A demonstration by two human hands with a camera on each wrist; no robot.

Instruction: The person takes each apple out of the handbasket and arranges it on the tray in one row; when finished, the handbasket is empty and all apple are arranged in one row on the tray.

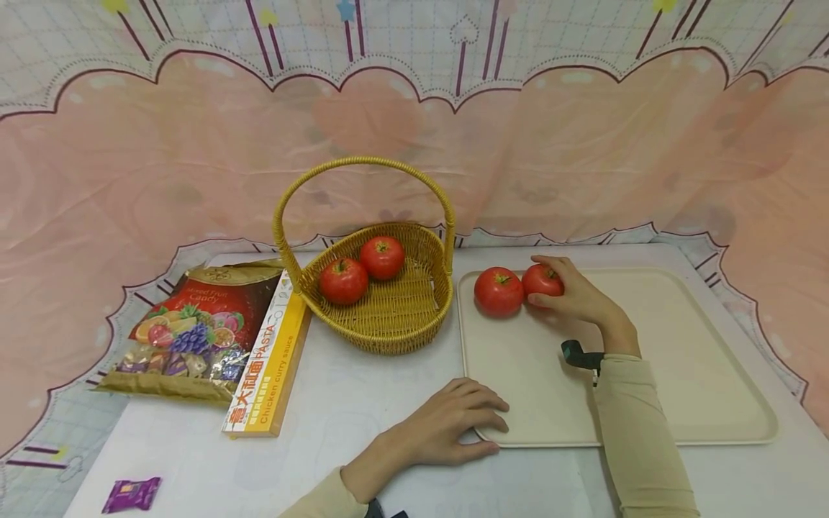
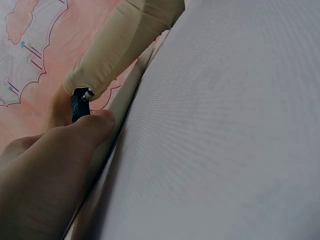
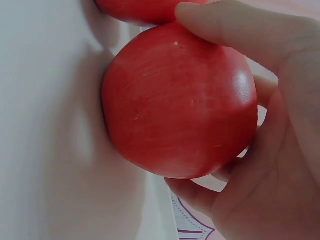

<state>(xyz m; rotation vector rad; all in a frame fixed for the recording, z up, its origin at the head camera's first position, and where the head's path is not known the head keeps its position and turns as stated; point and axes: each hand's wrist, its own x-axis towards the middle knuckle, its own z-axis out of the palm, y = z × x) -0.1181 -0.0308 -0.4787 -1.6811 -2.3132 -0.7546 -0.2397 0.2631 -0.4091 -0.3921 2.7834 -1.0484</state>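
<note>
My right hand [image 1: 579,295] grips a red tomato [image 1: 541,280] at the back left of the beige tray [image 1: 686,360], thumb on the near side and fingers round the far side. In the right wrist view the hand [image 3: 270,130] curls round this tomato [image 3: 180,105]. Another tomato [image 1: 499,292] sits on the tray just left of it. Relaxed fingers of my left hand [image 1: 447,424] rest at the tray's front left corner, holding nothing. In the left wrist view the thumb of that hand [image 2: 55,165] lies along the tray's edge.
A yellow wicker basket [image 1: 388,334] with a tall handle holds two tomatoes [image 1: 363,270] left of the tray. Further left are a pasta box [image 1: 268,360] and a mixed fruit candy bag [image 1: 194,324]. A small purple packet [image 1: 132,495] lies at the front left.
</note>
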